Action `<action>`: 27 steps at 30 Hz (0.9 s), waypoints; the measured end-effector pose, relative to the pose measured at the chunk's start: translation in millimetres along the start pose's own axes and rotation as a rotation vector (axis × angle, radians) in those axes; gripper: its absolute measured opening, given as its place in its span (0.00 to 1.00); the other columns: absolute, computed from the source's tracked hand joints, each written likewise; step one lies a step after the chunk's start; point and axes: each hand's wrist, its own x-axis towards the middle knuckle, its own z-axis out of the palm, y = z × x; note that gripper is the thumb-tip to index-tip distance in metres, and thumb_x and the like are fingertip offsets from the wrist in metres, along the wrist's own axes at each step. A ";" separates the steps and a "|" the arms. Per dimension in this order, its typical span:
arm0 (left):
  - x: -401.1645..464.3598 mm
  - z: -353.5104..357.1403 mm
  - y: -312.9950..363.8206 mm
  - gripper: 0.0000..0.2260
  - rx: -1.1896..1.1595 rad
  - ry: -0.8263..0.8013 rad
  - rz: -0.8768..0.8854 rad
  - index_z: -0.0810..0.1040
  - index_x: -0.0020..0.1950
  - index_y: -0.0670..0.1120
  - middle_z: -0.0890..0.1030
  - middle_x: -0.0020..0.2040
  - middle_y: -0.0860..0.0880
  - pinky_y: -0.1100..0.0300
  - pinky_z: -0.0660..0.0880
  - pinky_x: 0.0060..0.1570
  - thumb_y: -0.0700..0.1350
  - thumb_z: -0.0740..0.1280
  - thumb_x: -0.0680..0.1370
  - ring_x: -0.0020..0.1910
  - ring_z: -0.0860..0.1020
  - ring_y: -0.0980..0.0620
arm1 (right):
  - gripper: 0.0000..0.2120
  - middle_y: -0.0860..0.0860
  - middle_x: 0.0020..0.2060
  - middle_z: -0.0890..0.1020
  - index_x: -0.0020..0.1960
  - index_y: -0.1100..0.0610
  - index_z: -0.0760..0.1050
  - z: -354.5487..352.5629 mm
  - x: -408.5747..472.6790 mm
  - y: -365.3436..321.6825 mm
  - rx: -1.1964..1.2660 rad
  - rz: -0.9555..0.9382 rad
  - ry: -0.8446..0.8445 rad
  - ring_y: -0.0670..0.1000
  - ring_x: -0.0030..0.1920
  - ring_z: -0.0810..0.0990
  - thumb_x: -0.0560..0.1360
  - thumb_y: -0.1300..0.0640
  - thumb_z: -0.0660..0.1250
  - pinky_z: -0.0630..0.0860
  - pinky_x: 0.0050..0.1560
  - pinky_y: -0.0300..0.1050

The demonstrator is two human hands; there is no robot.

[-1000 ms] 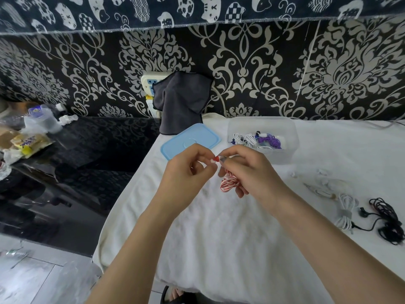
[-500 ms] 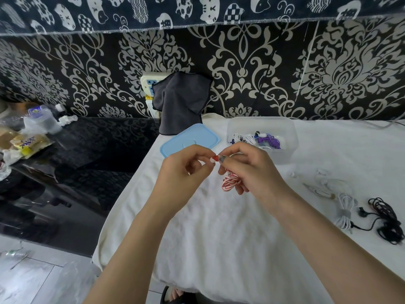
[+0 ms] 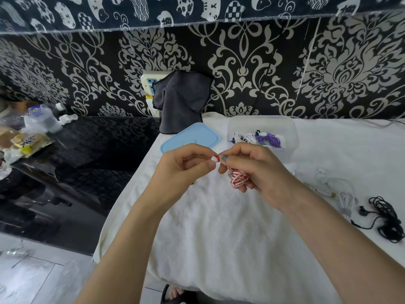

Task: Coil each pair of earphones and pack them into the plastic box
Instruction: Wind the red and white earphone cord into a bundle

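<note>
My right hand [image 3: 256, 172] grips a coiled pair of red-and-white striped earphones [image 3: 238, 178] above the white cloth. My left hand [image 3: 186, 170] pinches the red-and-white earbud end [image 3: 215, 159] of the same pair, fingertips touching those of the right hand. Just behind my hands stands the clear plastic box [image 3: 289, 128], open, with several coiled earphones inside, white, blue and purple [image 3: 268, 139]. Its light blue lid [image 3: 190, 137] lies flat to the box's left. White earphones [image 3: 347, 204] and black earphones [image 3: 390, 222] lie loose on the cloth at the right.
A white fluffy cloth [image 3: 219, 238] covers the table. A dark grey towel [image 3: 179, 102] hangs on the wall behind the lid, over a power strip [image 3: 149, 81]. To the left a black glossy table [image 3: 76, 161] holds bottles and food packets [image 3: 28, 141].
Both hands stay nearly in place; the fingers shift slightly on the earbud end and the striped coil.
</note>
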 end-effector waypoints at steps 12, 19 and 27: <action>2.8 -0.9 -2.3 0.05 -0.183 -0.027 -0.063 0.82 0.50 0.41 0.84 0.47 0.39 0.34 0.71 0.65 0.39 0.72 0.75 0.50 0.82 0.40 | 0.07 0.54 0.37 0.85 0.42 0.56 0.81 2.5 -3.2 -2.7 0.018 -0.032 -0.023 0.49 0.27 0.76 0.78 0.61 0.68 0.65 0.22 0.36; 2.4 3.1 4.5 0.04 -0.261 -0.071 -0.094 0.79 0.48 0.39 0.83 0.43 0.41 0.47 0.75 0.61 0.32 0.69 0.77 0.46 0.82 0.44 | 0.05 0.56 0.38 0.86 0.44 0.58 0.81 1.7 -4.3 -1.9 0.028 -0.043 -0.011 0.50 0.28 0.76 0.78 0.61 0.68 0.65 0.23 0.37; 1.6 0.8 2.3 0.08 -0.062 -0.001 -0.013 0.82 0.47 0.45 0.86 0.44 0.41 0.40 0.71 0.50 0.47 0.75 0.72 0.47 0.82 0.38 | 0.05 0.54 0.37 0.85 0.44 0.59 0.81 1.5 -4.4 -2.4 0.080 0.008 -0.030 0.51 0.30 0.76 0.78 0.61 0.68 0.65 0.23 0.37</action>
